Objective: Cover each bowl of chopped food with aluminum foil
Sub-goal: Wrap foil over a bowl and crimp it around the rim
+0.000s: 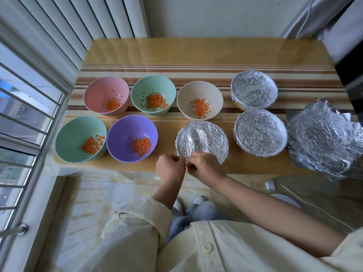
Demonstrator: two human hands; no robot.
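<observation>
A bowl wrapped in crinkled foil sits at the table's near edge. My left hand and my right hand both pinch the foil's edge at the near rim of that bowl. Two more foil-covered bowls stand to the right, one at the back and one in front. Several open bowls hold chopped carrot: pink, green, beige, a second green and purple.
A pile of loose crumpled foil sheets lies at the table's right end. The striped tablecloth is bare at the back. A barred window runs along the left. My feet show below the table edge.
</observation>
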